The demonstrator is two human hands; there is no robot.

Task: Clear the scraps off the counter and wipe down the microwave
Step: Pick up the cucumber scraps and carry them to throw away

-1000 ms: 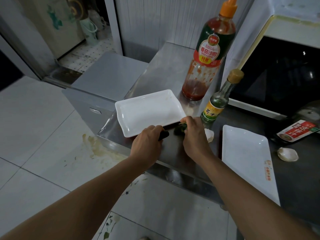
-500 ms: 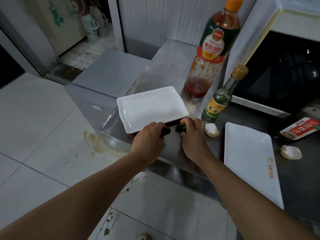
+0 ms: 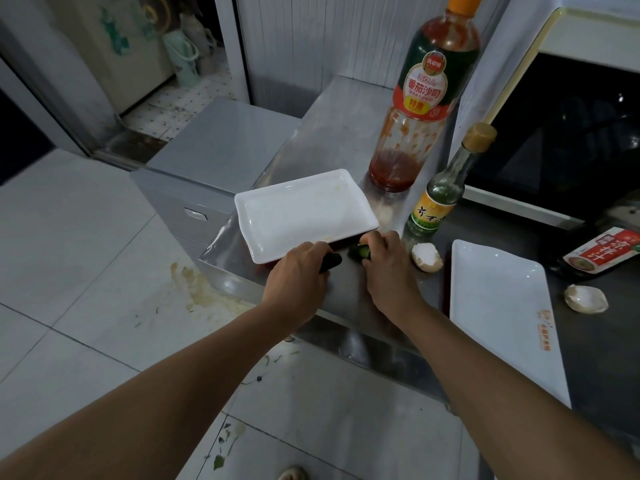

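While both hands rest on the steel worktop [image 3: 349, 140], the left hand [image 3: 298, 271] is curled around a dark scrap [image 3: 331, 262], and the right hand [image 3: 388, 265] pinches a green scrap [image 3: 360, 252] in closed fingers. Both scraps sit at the fingertips, touching the near edge of a white tray [image 3: 304, 213] just past the hands. Right beside the right hand lies a broken eggshell [image 3: 426, 257]. Past that hand stands a small glass bottle [image 3: 441, 192] with a yellow and green label; its writing is too small to read. Farther off stands a tall sauce bottle [image 3: 419, 98] whose red label reads 番茄沙司 and 特惠. To the right of the right hand lies a long white plate [image 3: 502, 306], then another eggshell [image 3: 585, 298] and a lying bottle [image 3: 602, 256] with a red label. The microwave [image 3: 568, 133] sits far right, behind them.
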